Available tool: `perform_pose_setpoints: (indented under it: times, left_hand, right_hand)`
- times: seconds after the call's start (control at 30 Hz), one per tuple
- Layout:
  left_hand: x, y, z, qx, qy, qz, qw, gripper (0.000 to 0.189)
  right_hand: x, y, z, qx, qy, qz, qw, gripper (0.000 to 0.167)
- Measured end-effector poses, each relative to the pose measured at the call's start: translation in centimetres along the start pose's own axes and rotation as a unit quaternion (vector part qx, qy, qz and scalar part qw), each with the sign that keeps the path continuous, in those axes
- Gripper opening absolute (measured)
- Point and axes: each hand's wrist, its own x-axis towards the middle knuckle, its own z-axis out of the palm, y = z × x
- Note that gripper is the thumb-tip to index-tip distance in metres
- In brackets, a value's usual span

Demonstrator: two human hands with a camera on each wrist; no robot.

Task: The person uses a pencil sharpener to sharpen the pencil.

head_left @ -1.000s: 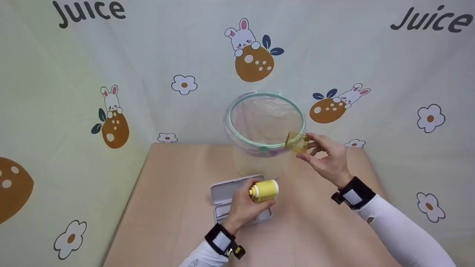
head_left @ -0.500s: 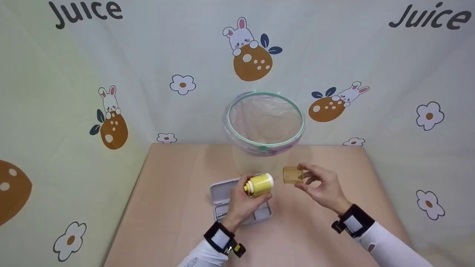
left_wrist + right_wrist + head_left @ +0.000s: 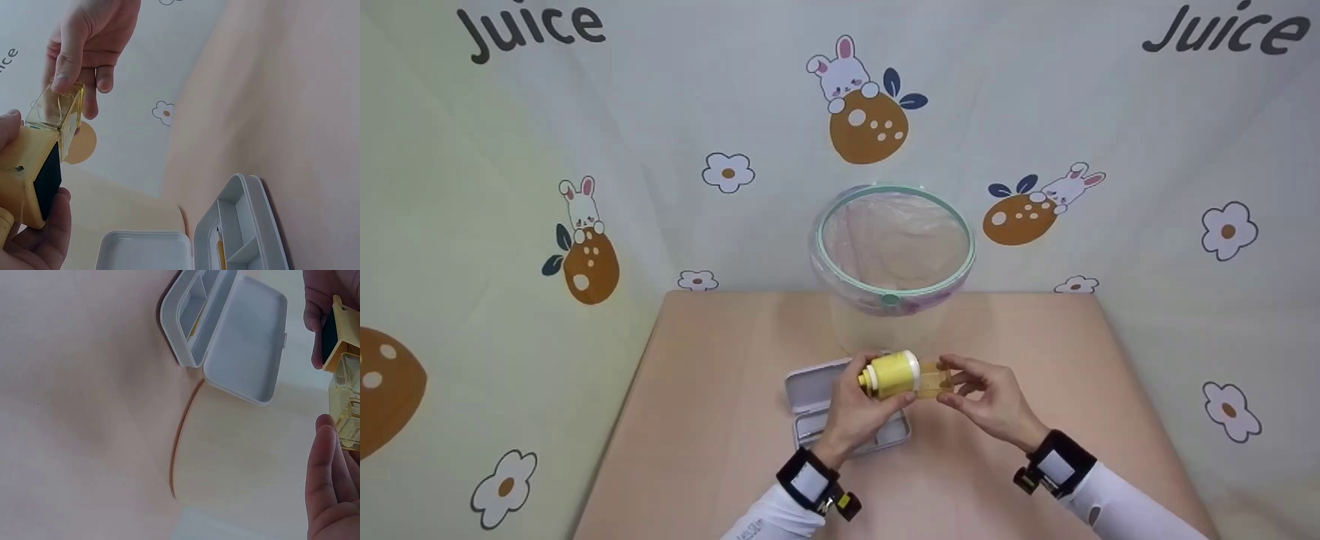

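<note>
My left hand (image 3: 851, 416) grips a yellow pencil sharpener (image 3: 894, 375) with white trim; a dark panel shows on its side in the left wrist view. Between thumb and fingers of my right hand (image 3: 997, 401) is a see-through yellow shavings container (image 3: 934, 381), its near end meeting the sharpener's white end. In the right wrist view the container (image 3: 53, 109) touches the sharpener body; whether it sits inside cannot be told. Under the left hand lies an open grey pencil case (image 3: 819, 384), partly hidden, with a pencil (image 3: 220, 253) in one compartment.
Behind the hands stands a pale bin with a green rim (image 3: 891, 292), lined with a clear plastic bag (image 3: 892, 240). The table (image 3: 720, 390) has a pinkish-tan top. A printed cloth (image 3: 765, 90) hangs around its back and sides.
My right hand has come down and left with the shavings container, from beside the bin's rim to the sharpener's end. The left hand still holds the sharpener, shifted only slightly.
</note>
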Motion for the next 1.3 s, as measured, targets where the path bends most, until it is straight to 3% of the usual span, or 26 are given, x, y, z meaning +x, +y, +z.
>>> perform_pose_setpoints:
  times: [0.2, 0.67, 0.97, 1.3]
  left_hand:
    - [0.0, 0.0, 0.1, -0.02, -0.026, 0.0, 0.9995, 0.066]
    - [0.0, 0.3, 0.5, 0.009, -0.052, 0.031, 0.9981, 0.066]
    - [-0.2, 0.5, 0.7, 0.013, -0.071, 0.021, 0.9972, 0.065]
    - [-0.1, 0.8, 1.0, 0.011, -0.084, 0.012, 0.9963, 0.069]
  right_hand:
    - [-0.2, -0.1, 0.5, 0.014, -0.01, 0.009, 0.9998, 0.054]
    - [-0.3, -0.3, 1.3, 0.05, -0.039, 0.011, 0.9979, 0.056]
    - [-0.6, -0.3, 0.9, 0.106, -0.055, 0.033, 0.9922, 0.059]
    - [-0.3, -0.5, 1.0, 0.11, -0.061, 0.024, 0.9918, 0.057]
